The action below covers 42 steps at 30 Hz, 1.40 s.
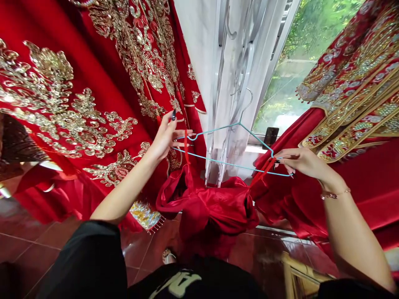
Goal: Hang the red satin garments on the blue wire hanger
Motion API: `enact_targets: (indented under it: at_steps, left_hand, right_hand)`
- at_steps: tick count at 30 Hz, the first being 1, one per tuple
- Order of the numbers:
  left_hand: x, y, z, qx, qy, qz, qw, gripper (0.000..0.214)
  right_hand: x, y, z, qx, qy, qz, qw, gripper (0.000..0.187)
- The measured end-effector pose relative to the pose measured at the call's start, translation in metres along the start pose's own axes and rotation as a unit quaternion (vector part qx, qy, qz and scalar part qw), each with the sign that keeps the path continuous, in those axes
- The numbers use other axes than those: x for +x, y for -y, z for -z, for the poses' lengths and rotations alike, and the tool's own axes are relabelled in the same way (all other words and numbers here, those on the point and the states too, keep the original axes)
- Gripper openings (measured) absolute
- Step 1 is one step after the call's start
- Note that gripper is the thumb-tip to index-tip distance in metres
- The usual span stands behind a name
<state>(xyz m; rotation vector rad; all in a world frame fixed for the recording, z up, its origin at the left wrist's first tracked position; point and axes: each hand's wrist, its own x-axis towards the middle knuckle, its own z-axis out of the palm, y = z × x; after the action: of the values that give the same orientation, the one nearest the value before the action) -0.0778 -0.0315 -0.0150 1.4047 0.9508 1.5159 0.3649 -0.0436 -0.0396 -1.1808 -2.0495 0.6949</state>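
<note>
**Blue wire hanger [232, 162] held crosswise between both hands**
Hook up, long bar level; left hand [165, 139] curls round one end, right hand [304, 162] pinches the other, apparently with a red satin garment's strap [264, 171].

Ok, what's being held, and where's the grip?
A light-blue wire hanger: the left hand holds its left end, the right hand its right end.
</note>
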Motion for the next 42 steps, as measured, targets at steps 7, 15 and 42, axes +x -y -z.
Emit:
enact_targets:
  at_steps: [7, 15, 42]
  left_hand:
    - [0.026, -0.016, -0.033, 0.338, 0.101, -0.047, 0.934, 0.028]
    - [-0.044, -0.018, -0.013, 0.486, -0.076, -0.239, 0.837, 0.026]
    - [-0.141, 0.090, 0.063, 0.478, 0.138, -0.098, 0.862, 0.010]
  right_hand:
    - [0.007, 0.002, -0.014, 0.049, 0.018, 0.002, 0.999, 0.027]
    - [-0.012, -0.016, -0.035, 0.030, -0.108, 0.016, 0.994, 0.037]
    - [-0.103, -0.126, -0.181, -0.005, -0.201, -0.288, 0.936, 0.010]
